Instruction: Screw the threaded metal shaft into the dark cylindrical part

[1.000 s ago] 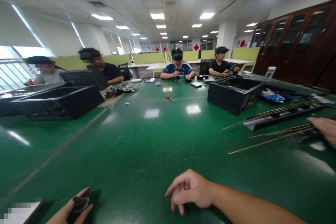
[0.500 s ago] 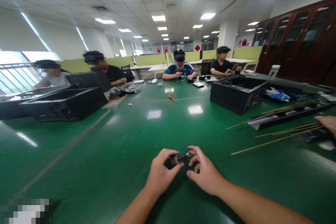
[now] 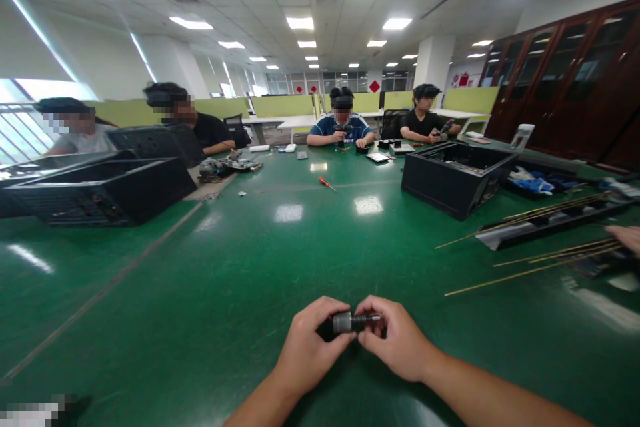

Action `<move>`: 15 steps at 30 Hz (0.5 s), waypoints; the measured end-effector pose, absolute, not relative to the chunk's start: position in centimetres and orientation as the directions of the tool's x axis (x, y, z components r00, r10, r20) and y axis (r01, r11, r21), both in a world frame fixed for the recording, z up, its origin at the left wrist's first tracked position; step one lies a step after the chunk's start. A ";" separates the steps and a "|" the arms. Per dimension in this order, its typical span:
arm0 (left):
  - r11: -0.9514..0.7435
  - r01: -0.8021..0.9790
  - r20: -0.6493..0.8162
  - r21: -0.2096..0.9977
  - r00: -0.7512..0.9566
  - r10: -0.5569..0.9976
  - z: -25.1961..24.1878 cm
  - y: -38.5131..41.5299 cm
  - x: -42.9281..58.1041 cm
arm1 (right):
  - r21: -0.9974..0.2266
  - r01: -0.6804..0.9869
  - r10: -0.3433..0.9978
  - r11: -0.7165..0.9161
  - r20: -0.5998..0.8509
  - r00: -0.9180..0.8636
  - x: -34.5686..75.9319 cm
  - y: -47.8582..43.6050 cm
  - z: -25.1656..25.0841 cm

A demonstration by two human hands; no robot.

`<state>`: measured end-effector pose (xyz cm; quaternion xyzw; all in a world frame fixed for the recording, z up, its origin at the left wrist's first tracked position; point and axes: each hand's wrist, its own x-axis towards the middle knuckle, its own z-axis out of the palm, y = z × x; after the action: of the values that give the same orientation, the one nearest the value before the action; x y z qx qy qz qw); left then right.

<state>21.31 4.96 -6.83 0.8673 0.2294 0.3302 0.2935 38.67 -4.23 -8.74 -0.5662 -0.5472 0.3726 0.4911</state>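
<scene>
Both my hands meet low in the middle of the view over the green table [image 3: 260, 267]. My left hand [image 3: 307, 347] is curled around the dark body of a small cylindrical metal part [image 3: 350, 322]. My right hand [image 3: 397, 340] pinches the thinner end of the same part between thumb and fingers. The part lies level between the two hands, just above the table top.
Black open computer cases stand at the left [image 3: 100, 190] and at the right [image 3: 453, 177]. Thin brass rods [image 3: 530, 267] and a long black tray [image 3: 545, 223] lie at the right, near another person's hand [image 3: 627, 237]. An orange-handled screwdriver [image 3: 326, 183] lies mid-table. Several people sit at the far side.
One second ago my hands were apart, the left low at the bottom edge holding a dark object. They have since come together on the metal part and dropped slightly lower in view.
</scene>
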 end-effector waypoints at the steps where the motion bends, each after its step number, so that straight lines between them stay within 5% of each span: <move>1: -0.721 0.208 0.438 0.661 0.673 0.596 -6.8 4.9 21.3 | -0.966 0.248 0.986 0.079 0.112 0.123 38.7 -4.2 -8.7; 15: -0.763 0.197 0.507 0.616 0.642 0.575 -6.2 4.6 21.0 | -0.981 0.186 0.980 0.053 0.087 0.178 38.6 -4.1 -8.6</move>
<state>20.95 4.65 -6.25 0.8672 0.2226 0.3596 0.2629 38.59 -4.06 -8.63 -0.5697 -0.5118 0.3858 0.5143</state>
